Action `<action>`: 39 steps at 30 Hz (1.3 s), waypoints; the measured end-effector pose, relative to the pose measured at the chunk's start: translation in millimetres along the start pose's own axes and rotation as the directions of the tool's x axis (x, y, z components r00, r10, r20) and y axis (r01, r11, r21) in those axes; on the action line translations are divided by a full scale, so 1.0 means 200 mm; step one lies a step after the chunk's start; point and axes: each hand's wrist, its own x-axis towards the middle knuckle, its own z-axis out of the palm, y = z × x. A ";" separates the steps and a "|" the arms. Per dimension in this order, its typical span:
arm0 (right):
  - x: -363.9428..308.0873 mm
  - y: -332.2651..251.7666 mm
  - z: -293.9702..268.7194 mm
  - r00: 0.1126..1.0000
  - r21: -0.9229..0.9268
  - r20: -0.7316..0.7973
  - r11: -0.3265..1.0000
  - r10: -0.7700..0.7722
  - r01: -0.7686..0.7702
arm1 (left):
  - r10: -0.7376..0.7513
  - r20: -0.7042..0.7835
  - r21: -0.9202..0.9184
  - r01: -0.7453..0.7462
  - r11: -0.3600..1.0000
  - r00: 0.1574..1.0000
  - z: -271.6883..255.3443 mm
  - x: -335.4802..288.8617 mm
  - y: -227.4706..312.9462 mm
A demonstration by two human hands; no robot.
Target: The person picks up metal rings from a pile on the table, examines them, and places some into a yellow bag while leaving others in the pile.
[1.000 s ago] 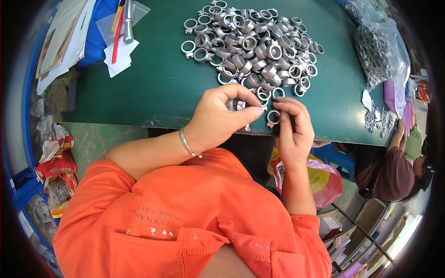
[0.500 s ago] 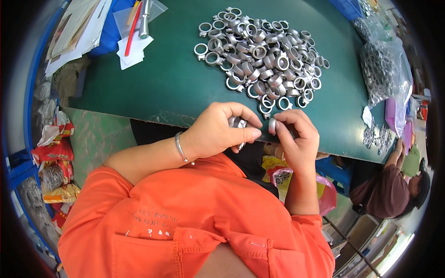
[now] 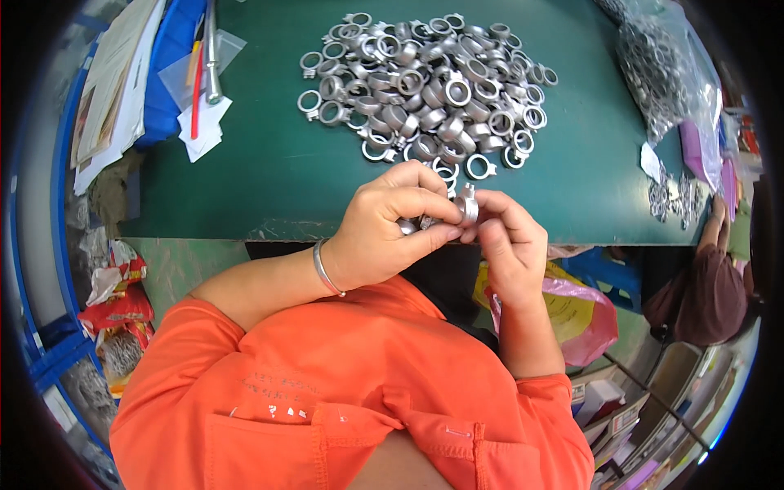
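Note:
Just over the table's near edge, my two hands meet around a silver metal ring (image 3: 469, 206) with a small lug standing up on its rim. My left hand (image 3: 396, 214) is closed, its thumb and fingertips against the ring's left side. More small metal parts (image 3: 408, 226) peek out between its curled fingers; their full shape is hidden. My right hand (image 3: 514, 241) has its fingers bent behind the ring's right side, the thumb raised apart from it. Right beyond my fingers lies a big heap of similar lugged rings (image 3: 433, 82).
The heap sits on a green table (image 3: 253, 180). At the left are papers, a blue bin (image 3: 173, 57), a red pencil (image 3: 195, 98) and a metal tube. At the right are a clear bag of metal parts (image 3: 657, 69) and small loose parts. A pink bag (image 3: 588, 327) hangs below; another person is at far right.
My right hand has brought the ring leftward to my left fingertips, and both hands now touch it. The ring's lug now points up. The whole view has shifted a little.

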 end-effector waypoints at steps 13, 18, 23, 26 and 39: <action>0.04 0.03 0.03 0.957 -0.054 0.031 0.955 -0.289 0.291 | -0.005 -0.112 0.001 0.006 1.000 0.994 -0.06 -0.03 0.00; 0.04 -0.01 0.11 0.970 0.459 0.225 0.868 0.093 -0.189 | 0.390 -0.257 0.214 -0.341 0.915 0.884 -0.12 0.03 0.02; 0.03 -0.07 0.18 0.918 0.932 0.160 0.252 0.362 -0.262 | 0.440 0.200 0.435 -0.482 0.761 0.876 0.09 0.14 0.11; -0.11 -0.03 0.04 0.841 0.968 -0.040 0.229 0.539 -0.101 | 0.434 0.210 0.268 -0.478 0.837 0.876 0.14 0.17 0.14; -1.01 0.58 -0.83 0.074 0.314 -0.941 0.935 0.329 -0.162 | 0.153 -0.165 -0.267 -0.193 0.944 0.975 0.00 0.06 0.01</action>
